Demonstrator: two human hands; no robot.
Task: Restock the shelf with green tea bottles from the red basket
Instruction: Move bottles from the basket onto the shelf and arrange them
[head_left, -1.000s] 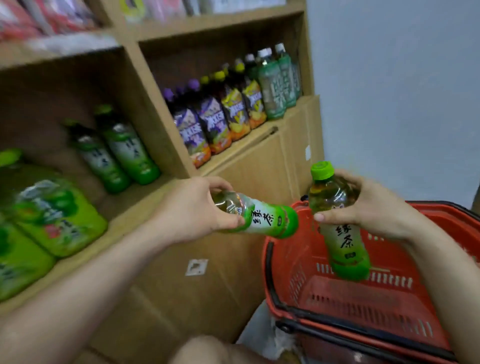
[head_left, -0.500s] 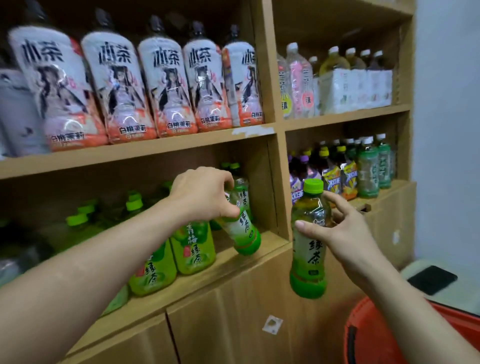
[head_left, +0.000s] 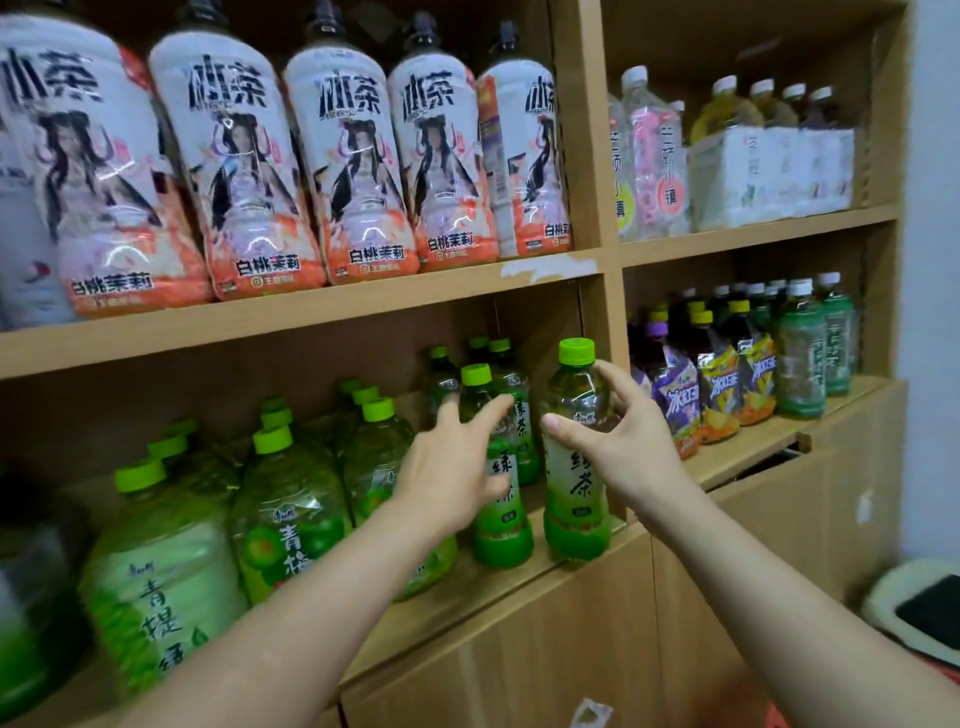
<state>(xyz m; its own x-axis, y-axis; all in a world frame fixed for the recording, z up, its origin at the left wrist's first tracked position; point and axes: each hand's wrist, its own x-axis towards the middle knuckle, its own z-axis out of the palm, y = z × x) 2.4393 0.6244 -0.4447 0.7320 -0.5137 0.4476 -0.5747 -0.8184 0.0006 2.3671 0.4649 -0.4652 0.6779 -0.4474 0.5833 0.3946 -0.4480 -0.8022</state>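
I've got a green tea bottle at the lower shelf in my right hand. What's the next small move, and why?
Probably push the green tea bottle a little further back, then let go. The right hand grips it near the shoulder, upright, with its base at the front edge of the shelf. The neighbouring bottle already stands alone beside it, by the open left hand.

This is a small shop, or its stockroom. Light wooden shelving (head_left: 291, 322), split into compartments, carries many bottled drinks sorted by kind with labels facing out. Large white-and-orange peach tea bottles (head_left: 358, 156) stand in a row on the upper shelf. Below them are big green-capped green drink bottles (head_left: 291, 519), beside small clear green tea bottles with green caps (head_left: 501, 499). The next bay holds purple- and yellow-labelled iced tea bottles (head_left: 717, 384), with a white-wrapped pack of bottles (head_left: 769, 171) above.
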